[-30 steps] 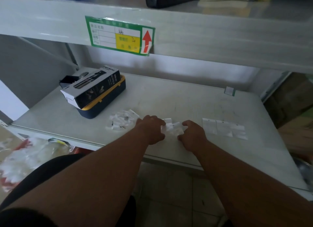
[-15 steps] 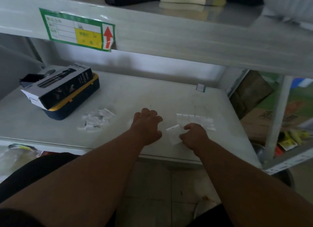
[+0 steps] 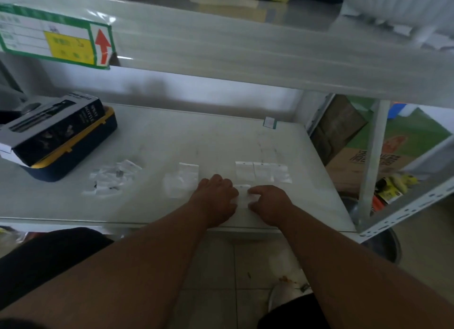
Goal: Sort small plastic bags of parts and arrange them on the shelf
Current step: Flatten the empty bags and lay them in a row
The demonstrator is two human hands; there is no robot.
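From the head camera, we see both forearms reaching onto the lower shelf point(image 3: 172, 137) of a grey metal rack, the hands meeting near its front edge. Our left hand point(image 3: 216, 196) and right hand point(image 3: 269, 203) close their grip from either side on one small clear plastic bag point(image 3: 242, 193), fingers curled at its edges; how firmly each pinches we cannot tell, since the knuckles hide the fingertips. Just beyond the right hand lies a tidy row of bags point(image 3: 262, 172), laid edge to edge. Just left of the left hand sit a few flattened bags point(image 3: 183, 180), and further left a loose, unsorted pile of bags point(image 3: 111, 178) with dark parts showing inside. A dark blue case point(image 3: 73, 156) with a yellow rim, a printed box point(image 3: 49, 129) resting on top, stands at the shelf's far left; a green-bordered label point(image 3: 54, 37) with a red arrow hangs on the shelf above. We judge the step in hand to be placing this single bag, with most of the sorting ahead. The next move likely calls for sliding it flat up to the row, squared with its neighbours, without nudging them out of line.
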